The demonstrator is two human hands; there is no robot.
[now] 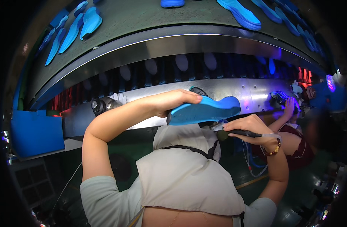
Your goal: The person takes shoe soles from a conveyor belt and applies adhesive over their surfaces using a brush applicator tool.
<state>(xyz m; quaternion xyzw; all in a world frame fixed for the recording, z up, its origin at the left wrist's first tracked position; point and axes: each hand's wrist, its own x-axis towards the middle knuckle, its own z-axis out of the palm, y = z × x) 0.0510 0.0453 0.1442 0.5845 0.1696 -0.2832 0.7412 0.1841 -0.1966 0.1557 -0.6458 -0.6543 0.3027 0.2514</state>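
My left hand (179,99) is closed on one end of a blue shoe sole (207,111), thumb and fingers at its upper left edge. The sole is tilted, with a broad smooth face toward me. Just below its right end, my right hand (249,126) grips a slim brush-like tool (247,133) with a black handle and a thin clear tube. The tool's pale tip lies close to the sole's lower edge; I cannot tell whether they touch. Behind the sole sits a dark thing with a teal rim (198,91), partly hidden.
Beyond a metal ledge (150,87), a dark conveyor belt (139,22) carries several blue soles (239,14). A black-capped container (99,107) stands left, near a blue box (37,132). At right, another person's hand (289,107) is at a sole under purple light.
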